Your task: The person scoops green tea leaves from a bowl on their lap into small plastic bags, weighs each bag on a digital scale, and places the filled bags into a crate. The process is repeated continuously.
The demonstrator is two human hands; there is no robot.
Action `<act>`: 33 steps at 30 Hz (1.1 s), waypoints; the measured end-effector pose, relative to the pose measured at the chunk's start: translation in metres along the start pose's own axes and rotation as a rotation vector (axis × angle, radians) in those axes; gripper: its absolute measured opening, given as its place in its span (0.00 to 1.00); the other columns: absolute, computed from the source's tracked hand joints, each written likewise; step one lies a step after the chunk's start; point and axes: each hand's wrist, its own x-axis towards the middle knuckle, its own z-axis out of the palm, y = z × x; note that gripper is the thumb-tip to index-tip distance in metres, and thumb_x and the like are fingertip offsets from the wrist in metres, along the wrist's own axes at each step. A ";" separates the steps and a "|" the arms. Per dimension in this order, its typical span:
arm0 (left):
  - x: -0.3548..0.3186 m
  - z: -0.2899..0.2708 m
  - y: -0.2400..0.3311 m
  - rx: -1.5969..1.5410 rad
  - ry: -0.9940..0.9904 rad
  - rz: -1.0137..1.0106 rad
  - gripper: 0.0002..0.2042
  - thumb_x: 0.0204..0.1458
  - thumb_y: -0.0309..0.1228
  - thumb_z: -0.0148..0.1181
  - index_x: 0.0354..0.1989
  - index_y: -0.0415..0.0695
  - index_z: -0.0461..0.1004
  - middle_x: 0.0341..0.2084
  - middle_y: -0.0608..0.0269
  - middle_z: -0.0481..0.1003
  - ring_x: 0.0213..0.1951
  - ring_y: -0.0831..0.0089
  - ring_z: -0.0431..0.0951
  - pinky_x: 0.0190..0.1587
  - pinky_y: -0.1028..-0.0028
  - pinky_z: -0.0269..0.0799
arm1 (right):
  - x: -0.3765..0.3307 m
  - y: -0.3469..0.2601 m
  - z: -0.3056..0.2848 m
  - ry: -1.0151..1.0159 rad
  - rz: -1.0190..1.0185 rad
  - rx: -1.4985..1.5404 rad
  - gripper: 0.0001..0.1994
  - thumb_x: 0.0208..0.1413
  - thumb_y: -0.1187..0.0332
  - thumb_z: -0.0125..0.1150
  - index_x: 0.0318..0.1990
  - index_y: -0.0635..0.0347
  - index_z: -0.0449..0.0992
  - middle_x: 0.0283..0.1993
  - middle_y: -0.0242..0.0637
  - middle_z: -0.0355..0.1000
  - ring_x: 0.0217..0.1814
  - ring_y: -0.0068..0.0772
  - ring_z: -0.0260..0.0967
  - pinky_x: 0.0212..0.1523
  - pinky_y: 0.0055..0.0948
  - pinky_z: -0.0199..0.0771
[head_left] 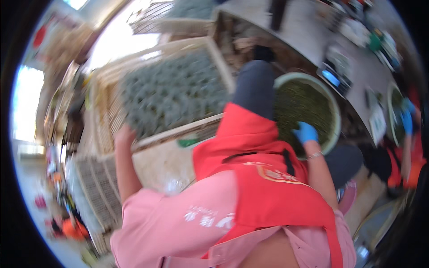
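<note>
My left hand (125, 135) is bare and at the near left corner of a pale slatted tray (105, 118). It looks bunched, but blur hides its fingers and anything in them. Many small grey-blue translucent pieces (174, 91) sit close together in the tray, with dark green showing among them. My right hand (306, 132), in a blue glove, is over the near part of a pale green round basin (336, 123). Its thumb and fingers look spread beside the loose dark green leaves (304, 105) in the basin, and nothing shows in its grasp.
A small green object (187, 142) lies by the tray's near edge. Stacked slatted trays (96, 190) stand at left. Right of the basin, a table holds a scale with a lit display (331, 78). A co-worker's blue-gloved hands (407, 118) are at another basin, far right.
</note>
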 end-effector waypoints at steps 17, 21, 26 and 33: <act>-0.159 -0.058 0.481 -0.643 -0.133 1.540 0.21 0.46 0.38 0.61 0.50 0.48 0.68 0.27 0.59 0.78 0.28 0.69 0.79 0.33 0.72 0.72 | -0.023 0.000 -0.051 0.135 0.038 1.263 0.08 0.50 0.74 0.58 0.38 0.64 0.71 0.29 0.33 0.71 0.25 0.24 0.71 0.24 0.23 0.70; -0.155 -0.045 0.492 -0.690 -0.472 1.405 0.18 0.49 0.37 0.58 0.48 0.45 0.69 0.28 0.60 0.78 0.26 0.72 0.79 0.32 0.73 0.72 | -0.019 0.014 -0.080 0.368 0.033 0.649 0.16 0.50 0.65 0.60 0.47 0.59 0.71 0.28 0.40 0.73 0.26 0.36 0.72 0.30 0.31 0.72; -0.149 -0.035 0.489 -0.658 -0.102 1.511 0.16 0.50 0.37 0.58 0.46 0.45 0.70 0.27 0.62 0.78 0.26 0.72 0.78 0.31 0.73 0.72 | 0.038 0.022 -0.144 0.565 0.097 0.336 0.24 0.50 0.62 0.57 0.57 0.44 0.64 0.31 0.43 0.72 0.29 0.46 0.71 0.32 0.39 0.71; -0.147 -0.039 0.493 -0.697 -0.115 1.440 0.15 0.50 0.39 0.56 0.44 0.47 0.71 0.28 0.62 0.78 0.29 0.67 0.78 0.33 0.69 0.72 | 0.085 0.039 -0.154 0.678 0.140 0.206 0.08 0.50 0.66 0.56 0.38 0.55 0.70 0.28 0.42 0.72 0.28 0.42 0.72 0.31 0.38 0.71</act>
